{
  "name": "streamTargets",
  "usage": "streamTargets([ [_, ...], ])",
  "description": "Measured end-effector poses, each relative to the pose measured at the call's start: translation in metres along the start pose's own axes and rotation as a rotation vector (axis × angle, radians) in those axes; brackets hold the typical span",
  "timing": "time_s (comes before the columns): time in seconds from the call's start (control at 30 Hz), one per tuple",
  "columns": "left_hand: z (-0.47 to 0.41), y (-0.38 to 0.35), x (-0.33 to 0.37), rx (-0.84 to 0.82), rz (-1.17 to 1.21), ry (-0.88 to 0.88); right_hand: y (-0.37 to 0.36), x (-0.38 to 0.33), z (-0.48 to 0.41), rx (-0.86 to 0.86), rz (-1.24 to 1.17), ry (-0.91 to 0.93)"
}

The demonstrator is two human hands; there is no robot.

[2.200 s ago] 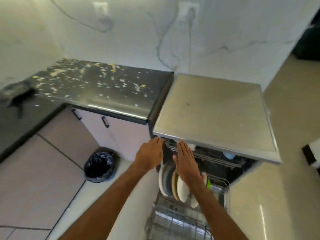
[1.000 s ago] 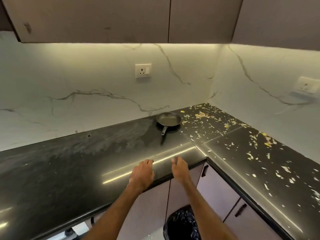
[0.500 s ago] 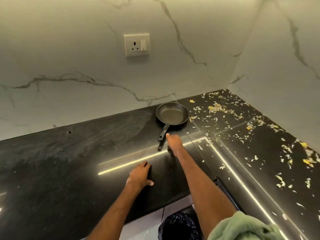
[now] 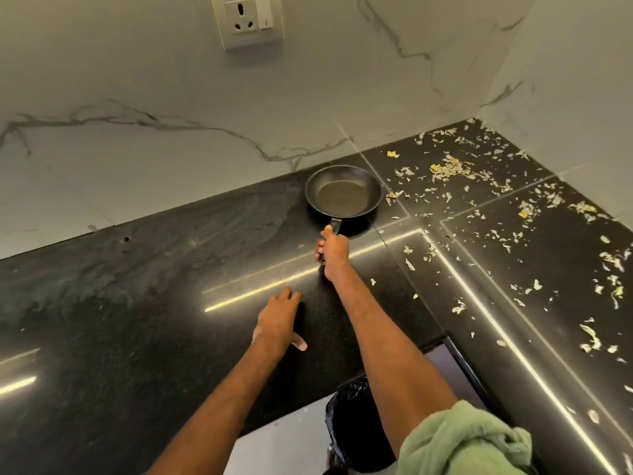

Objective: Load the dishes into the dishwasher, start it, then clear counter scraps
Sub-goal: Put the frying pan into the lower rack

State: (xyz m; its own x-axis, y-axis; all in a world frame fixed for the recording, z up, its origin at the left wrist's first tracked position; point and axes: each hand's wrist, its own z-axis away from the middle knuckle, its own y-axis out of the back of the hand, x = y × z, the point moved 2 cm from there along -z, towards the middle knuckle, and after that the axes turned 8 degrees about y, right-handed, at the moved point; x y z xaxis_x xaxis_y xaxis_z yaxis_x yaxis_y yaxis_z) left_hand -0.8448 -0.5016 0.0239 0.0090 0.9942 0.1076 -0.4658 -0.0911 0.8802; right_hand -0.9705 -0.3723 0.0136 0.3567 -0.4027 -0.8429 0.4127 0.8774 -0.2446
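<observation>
A small dark frying pan (image 4: 343,195) sits on the black counter (image 4: 137,320) near the marble back wall, its handle pointing toward me. My right hand (image 4: 334,250) is closed around that handle, arm stretched forward. My left hand (image 4: 279,322) rests flat on the counter nearer to me, fingers apart, holding nothing. Pale and yellow food scraps (image 4: 479,207) lie scattered over the counter's right wing, from the corner down along the right side.
A bin lined with a black bag (image 4: 356,426) stands on the floor below the counter's inner corner. A wall socket (image 4: 251,20) sits above the pan. A green sleeve (image 4: 466,443) shows at the lower right.
I turned from the dishwasher to the corner counter. My right hand reached forward and closed on the pan's handle. My left hand settled flat on the counter.
</observation>
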Motion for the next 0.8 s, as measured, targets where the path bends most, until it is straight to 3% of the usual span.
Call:
streamTargets([
  [0.3,0.013,0.002,-0.002,0.025,0.03,-0.013,0.025,0.017,0.096,-0.077,-0.019,0.342],
  [0.4,0.015,0.018,0.006,0.036,0.26,0.002,0.042,0.013,0.137,0.018,-0.01,0.469],
  [0.5,0.032,0.032,0.036,0.059,0.707,-0.147,0.068,0.018,0.183,0.134,0.007,0.568],
  [0.63,0.1,0.034,0.091,-0.206,1.217,-0.409,0.097,0.036,0.251,0.307,-0.102,0.692],
  [0.7,0.136,0.028,0.109,-0.302,1.26,-0.515,0.111,0.056,0.283,0.365,-0.128,0.749],
  [0.8,0.189,-0.001,0.128,-0.448,1.065,-0.731,0.138,0.094,0.341,0.56,-0.071,0.83],
])
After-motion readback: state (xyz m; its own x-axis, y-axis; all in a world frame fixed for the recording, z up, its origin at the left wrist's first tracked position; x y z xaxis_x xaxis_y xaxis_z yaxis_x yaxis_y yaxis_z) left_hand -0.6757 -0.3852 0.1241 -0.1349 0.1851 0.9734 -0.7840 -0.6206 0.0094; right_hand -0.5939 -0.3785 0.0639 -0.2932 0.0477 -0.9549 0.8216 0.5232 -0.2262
